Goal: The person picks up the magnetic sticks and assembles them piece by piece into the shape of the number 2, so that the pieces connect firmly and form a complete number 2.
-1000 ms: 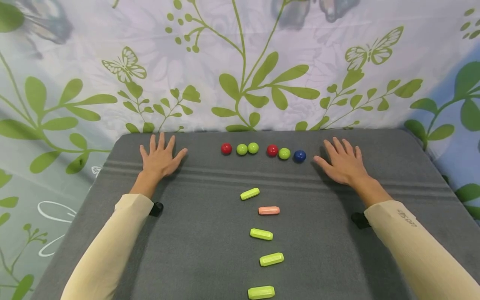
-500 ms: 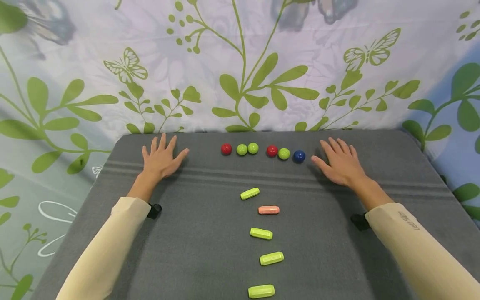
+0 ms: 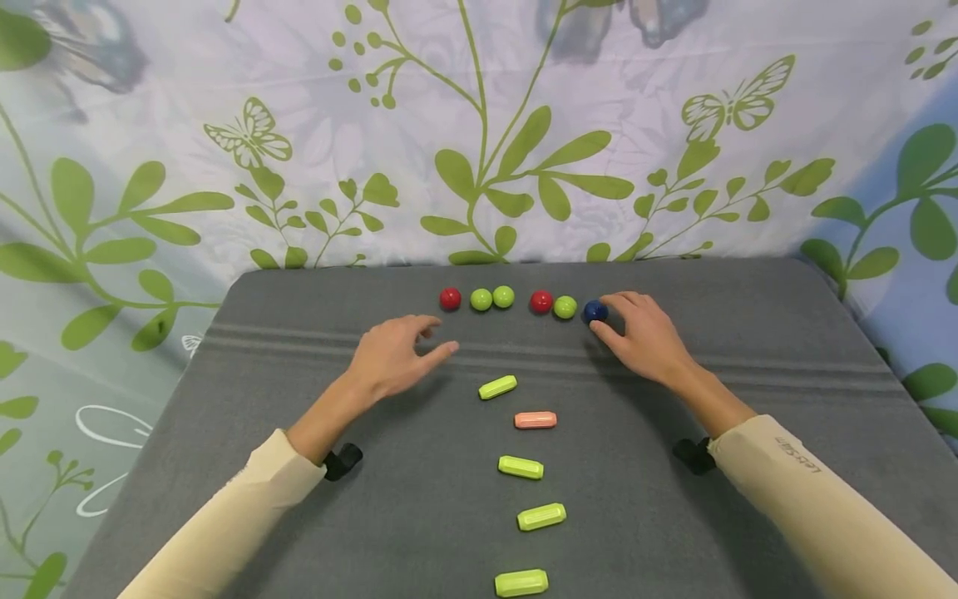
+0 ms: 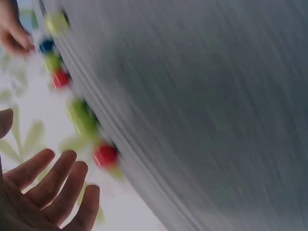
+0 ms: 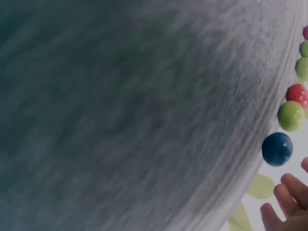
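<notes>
At the right end of a row of small balls, my right hand [image 3: 645, 341] reaches over the blue ball [image 3: 595, 311]. Its thumb and forefinger lie on either side of the ball in the head view. A gap shows between its fingertips and the blue ball [image 5: 277, 149] in the right wrist view. My left hand [image 3: 397, 356] hovers over the grey table with fingers loosely bent and nothing in them. It is nearest to a yellow-green ribbed stick [image 3: 497, 388] and the left red ball [image 3: 450, 299]. The left wrist view is blurred.
Two green balls [image 3: 491, 298], another red ball [image 3: 541, 301] and a third green ball [image 3: 565, 307] complete the row. An orange stick [image 3: 535, 420] and more yellow-green sticks [image 3: 520, 467] run down the grey table [image 3: 404, 516]. Behind hangs a leaf-patterned cloth [image 3: 359, 150].
My left hand has left the table's far left and moved right and nearer, its fingers bending. My right hand has shifted left to the blue ball. Balls and sticks stay in place.
</notes>
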`<state>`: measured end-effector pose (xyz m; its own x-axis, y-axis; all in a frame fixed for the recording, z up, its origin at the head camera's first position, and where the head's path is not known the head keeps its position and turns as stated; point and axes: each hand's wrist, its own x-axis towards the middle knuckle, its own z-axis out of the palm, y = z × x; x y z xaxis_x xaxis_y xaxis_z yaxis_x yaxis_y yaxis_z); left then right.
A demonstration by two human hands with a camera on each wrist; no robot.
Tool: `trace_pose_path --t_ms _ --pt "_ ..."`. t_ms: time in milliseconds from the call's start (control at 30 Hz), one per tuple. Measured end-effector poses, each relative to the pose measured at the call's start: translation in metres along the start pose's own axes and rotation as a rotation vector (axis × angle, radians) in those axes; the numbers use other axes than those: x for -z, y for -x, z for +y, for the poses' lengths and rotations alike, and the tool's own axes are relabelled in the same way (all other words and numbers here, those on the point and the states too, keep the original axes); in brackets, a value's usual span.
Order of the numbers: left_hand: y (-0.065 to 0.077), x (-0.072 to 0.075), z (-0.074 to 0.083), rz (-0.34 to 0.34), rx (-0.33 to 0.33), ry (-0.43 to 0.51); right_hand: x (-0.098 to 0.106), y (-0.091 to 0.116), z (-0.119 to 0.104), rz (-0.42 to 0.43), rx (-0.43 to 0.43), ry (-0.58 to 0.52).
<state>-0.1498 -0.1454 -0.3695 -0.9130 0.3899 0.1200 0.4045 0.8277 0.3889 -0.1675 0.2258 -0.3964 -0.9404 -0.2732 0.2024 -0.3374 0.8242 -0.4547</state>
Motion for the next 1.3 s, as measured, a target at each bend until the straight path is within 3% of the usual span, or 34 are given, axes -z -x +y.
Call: trace_pose_path --t_ms 167,300,400,767,1300 --pt "0.003 -0.021 0.034 -0.110 -0.082 0.101 -0.004 -0.009 0.001 -0.007 -0.038 -0.018" --pt "0.004 -0.034 0.047 -0.211 -0.085 0.156 -0.006 -0.015 0.003 -0.021 -0.075 -0.022" --pt "0.005 -0.041 0.052 -0.250 -0.081 0.164 -0.007 -0.017 0.004 -0.029 -0.102 -0.019" --pt "0.006 -0.050 0.049 -0.219 -0.083 0.165 -0.009 -0.019 0.006 -0.030 -0.120 -0.011" --pt "0.006 -0.051 0.046 -0.215 -0.078 0.181 -0.009 -0.018 0.005 -0.047 -0.135 -0.014"
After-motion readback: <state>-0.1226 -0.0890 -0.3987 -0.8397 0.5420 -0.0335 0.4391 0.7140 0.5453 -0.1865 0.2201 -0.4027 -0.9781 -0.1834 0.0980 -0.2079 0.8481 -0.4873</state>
